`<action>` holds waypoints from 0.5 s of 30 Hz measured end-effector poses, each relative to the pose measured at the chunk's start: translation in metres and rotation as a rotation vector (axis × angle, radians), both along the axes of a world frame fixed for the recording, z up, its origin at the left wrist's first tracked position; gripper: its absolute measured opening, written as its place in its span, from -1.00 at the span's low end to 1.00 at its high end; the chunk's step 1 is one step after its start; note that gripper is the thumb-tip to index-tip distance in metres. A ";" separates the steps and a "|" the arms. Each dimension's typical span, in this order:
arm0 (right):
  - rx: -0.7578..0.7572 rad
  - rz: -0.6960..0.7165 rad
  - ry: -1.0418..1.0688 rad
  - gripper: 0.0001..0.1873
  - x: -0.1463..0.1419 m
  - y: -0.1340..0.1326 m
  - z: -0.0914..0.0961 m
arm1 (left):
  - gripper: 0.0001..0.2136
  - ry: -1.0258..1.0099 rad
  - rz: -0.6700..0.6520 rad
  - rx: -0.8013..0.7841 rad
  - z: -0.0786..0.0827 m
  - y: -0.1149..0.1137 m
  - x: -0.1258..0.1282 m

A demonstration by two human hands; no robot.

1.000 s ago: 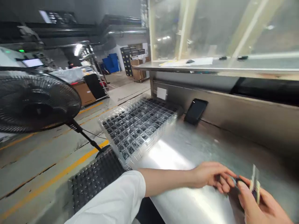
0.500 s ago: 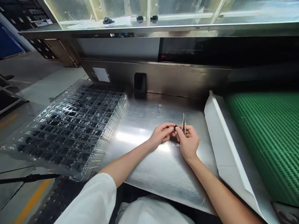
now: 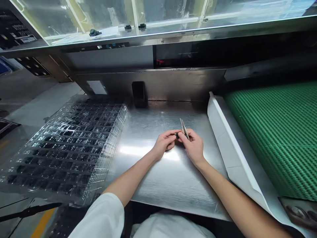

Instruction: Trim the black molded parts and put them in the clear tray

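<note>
Over the steel worktop [image 3: 158,178] my two hands meet at the centre. A small black part [image 3: 177,135] is pinched between the fingertips of my left hand [image 3: 163,143] and the thumb of my right hand [image 3: 193,145]. The right hand also grips metal tweezers [image 3: 184,128], whose free end sticks up and away from me. Both hands rest low on the bench surface.
A stack of clear plastic trays [image 3: 71,142] holding several small black parts lies at the left. A green conveyor belt [image 3: 274,132] runs along the right behind a white guide [image 3: 225,138]. A black phone [image 3: 139,94] leans on the back wall. A shelf [image 3: 148,33] hangs overhead.
My head has turned from the left aisle and fan back onto the bench. The hands stay together on the small part; the tweezers now tilt more to the left.
</note>
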State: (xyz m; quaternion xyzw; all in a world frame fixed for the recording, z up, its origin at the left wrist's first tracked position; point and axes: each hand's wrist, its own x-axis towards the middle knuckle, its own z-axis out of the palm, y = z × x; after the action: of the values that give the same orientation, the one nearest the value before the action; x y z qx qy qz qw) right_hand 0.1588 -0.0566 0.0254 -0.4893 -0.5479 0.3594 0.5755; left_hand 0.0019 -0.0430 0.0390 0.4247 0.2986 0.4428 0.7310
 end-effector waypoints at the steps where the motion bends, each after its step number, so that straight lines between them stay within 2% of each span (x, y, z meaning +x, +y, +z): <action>1: -0.011 0.003 -0.008 -0.55 0.001 0.000 0.000 | -0.44 0.004 0.009 -0.005 0.000 0.000 0.000; 7: 0.004 -0.058 -0.040 -0.48 0.004 0.004 -0.003 | -0.50 -0.018 0.063 -0.045 0.003 0.000 0.002; 15: 0.072 -0.055 -0.157 -0.46 0.010 0.004 0.002 | -0.52 -0.084 0.077 -0.052 0.005 0.002 -0.002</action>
State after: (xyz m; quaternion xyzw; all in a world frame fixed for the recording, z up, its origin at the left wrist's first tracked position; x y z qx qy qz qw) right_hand 0.1684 -0.0526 0.0271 -0.5098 -0.5902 0.2838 0.5578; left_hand -0.0002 -0.0409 0.0439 0.3748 0.2950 0.4801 0.7362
